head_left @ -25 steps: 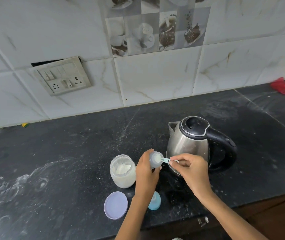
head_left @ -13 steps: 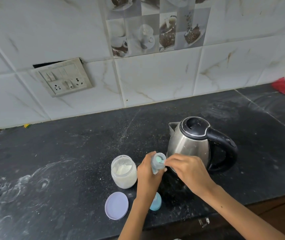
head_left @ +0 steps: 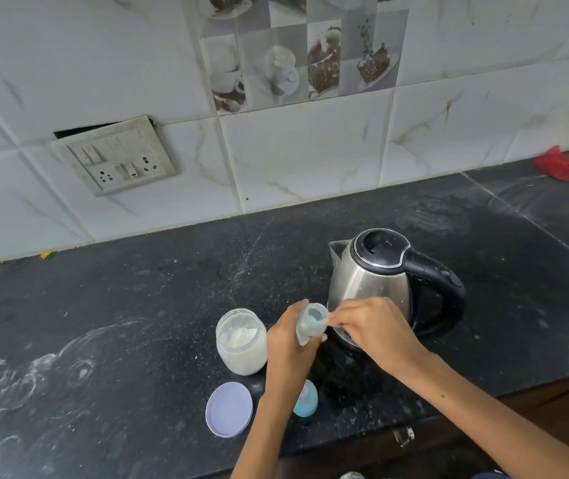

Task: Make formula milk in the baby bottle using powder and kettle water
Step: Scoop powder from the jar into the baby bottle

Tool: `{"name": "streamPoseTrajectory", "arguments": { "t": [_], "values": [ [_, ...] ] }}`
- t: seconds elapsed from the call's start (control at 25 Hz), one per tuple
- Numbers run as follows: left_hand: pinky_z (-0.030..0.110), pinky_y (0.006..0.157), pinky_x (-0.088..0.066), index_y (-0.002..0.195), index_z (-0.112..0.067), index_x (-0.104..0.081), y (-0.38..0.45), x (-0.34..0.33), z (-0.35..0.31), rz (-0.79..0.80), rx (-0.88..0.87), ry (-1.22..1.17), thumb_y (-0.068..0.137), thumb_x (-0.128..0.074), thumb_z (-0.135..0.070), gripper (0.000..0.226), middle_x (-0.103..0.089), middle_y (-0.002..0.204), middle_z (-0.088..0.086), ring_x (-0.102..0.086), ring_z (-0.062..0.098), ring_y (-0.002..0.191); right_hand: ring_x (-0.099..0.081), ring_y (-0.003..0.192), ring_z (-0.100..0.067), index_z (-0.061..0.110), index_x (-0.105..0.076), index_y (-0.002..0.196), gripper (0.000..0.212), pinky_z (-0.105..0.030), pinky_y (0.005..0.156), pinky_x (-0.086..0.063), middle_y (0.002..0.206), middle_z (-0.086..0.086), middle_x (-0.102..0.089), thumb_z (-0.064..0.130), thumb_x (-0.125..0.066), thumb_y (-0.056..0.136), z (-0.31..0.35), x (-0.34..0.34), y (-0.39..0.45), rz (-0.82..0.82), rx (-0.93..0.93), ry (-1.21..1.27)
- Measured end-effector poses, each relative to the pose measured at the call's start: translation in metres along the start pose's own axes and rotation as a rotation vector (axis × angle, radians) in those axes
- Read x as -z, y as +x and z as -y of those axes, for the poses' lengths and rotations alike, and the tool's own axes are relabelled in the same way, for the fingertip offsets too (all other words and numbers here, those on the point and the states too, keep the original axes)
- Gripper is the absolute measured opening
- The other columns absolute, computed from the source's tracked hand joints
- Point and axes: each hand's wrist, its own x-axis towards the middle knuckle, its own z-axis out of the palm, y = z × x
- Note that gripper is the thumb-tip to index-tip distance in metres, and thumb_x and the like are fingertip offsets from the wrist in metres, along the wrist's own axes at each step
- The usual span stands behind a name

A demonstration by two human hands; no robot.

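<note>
Baby bottle (head_left: pixel 311 322): just below centre of frame, held clear of the counter, tilted with its open mouth toward upper right. Body pale, translucent grey-blue; something pale sits just inside the mouth, too blurred to identify. Lower half of the bottle hidden by the left hand (head_left: pixel 290 344), whose fingers and thumb are curled round the body.

Right hand (head_left: pixel 372 328): immediately right of the bottle, fingertips bunched at the rim of the mouth in a pinch. What they pinch is hidden by the fingers themselves; cannot tell. Both forearms run off the lower edge of frame.

Blue cap (head_left: pixel 306 399): on the counter below the left wrist, partly covered by the forearm; shape only partly visible.

Powder jar (head_left: pixel 240 340): left of the left hand, upright, open, clear glass with white powder inside. Its lilac lid (head_left: pixel 229 408) lies flat on the counter below it, apart from the jar.

Kettle (head_left: pixel 372 285): right of centre, steel body, black lid closed, black handle pointing right; its base is hidden by the right hand.

Counter (head_left: pixel 120 305): dark stone, dusted with white smears at lower left. Switch plate (head_left: pixel 115 155) on the tiled wall, upper left. Red cloth (head_left: pixel 566 164) at the right edge, cut off.
</note>
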Motion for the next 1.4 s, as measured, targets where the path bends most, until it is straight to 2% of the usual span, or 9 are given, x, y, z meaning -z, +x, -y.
{"name": "streamPoseTrajectory", "arguments": {
  "t": [0.16, 0.32, 0.4, 0.6, 0.76, 0.84, 0.96, 1.24, 1.4],
  "values": [
    [0.024, 0.085, -0.051, 0.118, -0.016, -0.059, 0.001, 0.006, -0.002, -0.018, 0.009, 0.0, 0.067, -0.082, -0.014, 0.056, -0.069, 0.108, -0.007, -0.063, 0.009, 0.095, -0.071, 0.067, -0.004, 0.014, -0.081, 0.079, 0.015, -0.023, 0.066, -0.058, 0.074, 0.003, -0.077, 0.002, -0.084, 0.069, 0.001, 0.002, 0.003, -0.142, -0.275, 0.24],
    [0.001, 0.077, -0.041, 0.117, -0.018, -0.061, -0.002, 0.006, -0.011, -0.053, 0.018, -0.014, 0.068, -0.081, -0.013, 0.053, -0.061, 0.101, -0.02, -0.059, 0.001, 0.09, -0.072, 0.066, -0.002, 0.014, -0.081, 0.079, 0.012, -0.025, 0.069, -0.06, 0.074, 0.005, -0.077, 0.007, -0.084, 0.071, 0.004, 0.006, 0.002, -0.185, -0.476, 0.394],
    [-0.002, 0.076, -0.037, 0.117, -0.018, -0.061, -0.005, 0.004, -0.012, -0.07, 0.031, -0.022, 0.068, -0.082, -0.013, 0.054, -0.061, 0.102, -0.02, -0.057, 0.0, 0.09, -0.071, 0.064, -0.001, 0.015, -0.08, 0.078, 0.013, -0.026, 0.069, -0.061, 0.073, 0.007, -0.077, 0.006, -0.084, 0.07, 0.006, 0.009, 0.0, -0.203, -0.501, 0.438],
    [0.005, 0.076, -0.041, 0.117, -0.021, -0.06, -0.006, 0.002, -0.008, -0.058, 0.071, -0.051, 0.066, -0.083, -0.015, 0.056, -0.066, 0.103, -0.015, -0.06, 0.004, 0.091, -0.071, 0.068, -0.003, 0.014, -0.08, 0.076, 0.015, -0.019, 0.068, -0.058, 0.073, 0.005, -0.077, 0.002, -0.085, 0.068, 0.0, 0.013, -0.001, -0.198, -0.381, 0.355],
    [0.008, 0.077, -0.044, 0.117, -0.019, -0.06, -0.003, 0.004, -0.004, -0.064, 0.042, -0.031, 0.067, -0.083, -0.013, 0.056, -0.07, 0.104, -0.009, -0.063, 0.006, 0.092, -0.073, 0.068, -0.012, 0.016, -0.079, 0.08, 0.015, -0.032, 0.058, -0.06, 0.078, 0.002, -0.077, 0.003, -0.071, 0.077, -0.001, 0.009, -0.003, -0.039, 0.004, 0.072],
    [0.01, 0.08, -0.047, 0.117, -0.019, -0.059, -0.004, 0.006, -0.001, -0.058, -0.003, -0.026, 0.067, -0.083, -0.012, 0.056, -0.069, 0.106, -0.01, -0.062, 0.001, 0.094, -0.072, 0.065, -0.017, 0.014, -0.078, 0.081, 0.016, -0.034, 0.055, -0.06, 0.078, 0.001, -0.076, 0.006, -0.064, 0.078, -0.001, 0.01, -0.005, -0.03, 0.098, 0.007],
    [0.004, 0.083, -0.042, 0.117, -0.02, -0.059, -0.004, 0.008, 0.004, -0.06, -0.019, -0.029, 0.067, -0.083, -0.011, 0.056, -0.068, 0.108, -0.011, -0.058, -0.006, 0.099, -0.071, 0.062, -0.016, 0.012, -0.078, 0.08, 0.014, -0.03, 0.052, -0.059, 0.077, 0.0, -0.076, 0.005, -0.066, 0.077, 0.003, 0.008, -0.006, -0.042, 0.117, -0.003],
    [0.005, 0.084, -0.043, 0.118, -0.02, -0.059, -0.002, 0.008, 0.005, -0.029, 0.02, -0.035, 0.067, -0.083, -0.012, 0.057, -0.069, 0.109, -0.009, -0.062, 0.006, 0.099, -0.07, 0.06, -0.014, 0.01, -0.078, 0.082, 0.01, -0.029, 0.052, -0.059, 0.076, -0.001, -0.075, 0.003, -0.074, 0.077, -0.001, 0.003, -0.005, -0.033, 0.101, -0.027],
    [0.004, 0.083, -0.043, 0.119, -0.02, -0.059, 0.001, 0.01, 0.006, -0.014, 0.019, -0.026, 0.068, -0.082, -0.012, 0.056, -0.069, 0.109, -0.01, -0.062, 0.004, 0.098, -0.07, 0.059, -0.012, 0.011, -0.079, 0.083, 0.027, -0.026, 0.05, -0.057, 0.075, 0.001, -0.076, 0.02, -0.053, 0.088, -0.003, 0.004, -0.007, -0.067, 0.114, -0.012]
  ]
}}
